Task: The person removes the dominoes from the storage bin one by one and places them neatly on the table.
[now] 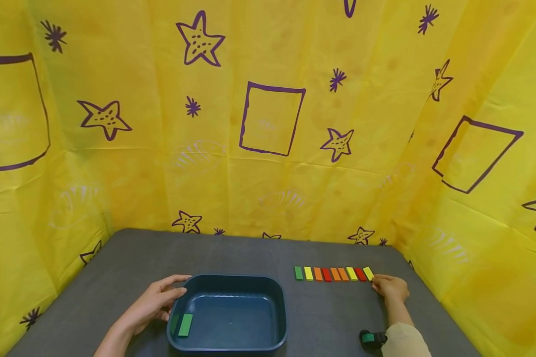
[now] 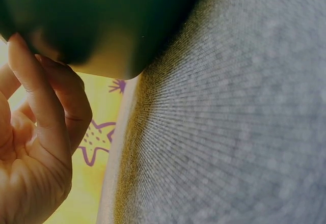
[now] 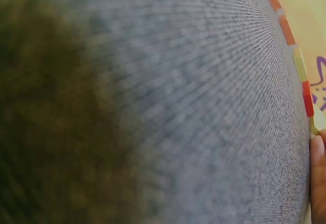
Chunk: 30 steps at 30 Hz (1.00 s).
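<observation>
A dark blue plastic bin (image 1: 230,347) stands on the grey table in the head view. Inside it, by the left wall, lies a green block (image 1: 185,325). My left hand (image 1: 154,302) grips the bin's left rim; the left wrist view shows its fingers (image 2: 30,76) against the bin's wall. To the right, a row of flat green, yellow, orange and red blocks runs across the table, including a red block (image 1: 326,274). At its right end my right hand (image 1: 392,287) pinches the near end of a yellow block (image 1: 368,272), which stands slightly slanted. The right wrist view shows only part of that hand.
The grey table (image 1: 321,317) extends around the bin and the row. Yellow curtains (image 1: 268,188) with purple drawings enclose the back and sides. A black-and-green wrist device (image 1: 371,338) sits at my right sleeve (image 1: 404,341).
</observation>
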### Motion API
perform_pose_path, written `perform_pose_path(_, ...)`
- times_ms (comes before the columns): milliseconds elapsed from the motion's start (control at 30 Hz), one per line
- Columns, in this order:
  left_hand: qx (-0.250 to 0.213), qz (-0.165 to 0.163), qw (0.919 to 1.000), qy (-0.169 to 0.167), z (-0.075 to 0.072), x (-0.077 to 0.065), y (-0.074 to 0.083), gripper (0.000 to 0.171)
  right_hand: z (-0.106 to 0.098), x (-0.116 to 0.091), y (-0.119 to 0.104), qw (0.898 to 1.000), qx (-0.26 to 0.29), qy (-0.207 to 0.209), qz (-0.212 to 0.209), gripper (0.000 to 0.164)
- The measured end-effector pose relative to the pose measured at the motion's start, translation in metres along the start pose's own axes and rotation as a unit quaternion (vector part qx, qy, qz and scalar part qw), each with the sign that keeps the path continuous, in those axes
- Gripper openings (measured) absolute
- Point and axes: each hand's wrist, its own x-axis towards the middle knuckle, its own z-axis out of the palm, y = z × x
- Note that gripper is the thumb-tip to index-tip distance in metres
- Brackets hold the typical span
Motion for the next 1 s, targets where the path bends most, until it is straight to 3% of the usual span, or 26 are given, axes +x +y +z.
perform_pose_path(600,-0.002,0.000,1.0000,0.002,0.000,0.001,0.001,0.063,-0.005,0.001,-0.002,0.994,-0.100,0.018,-0.038,0.021)
perform_pose_path(1000,-0.005,0.004,1.0000,-0.003,-0.001,0.000,-0.002,0.062,-0.009,0.002,0.001,0.995,-0.091,0.020,-0.026,0.022)
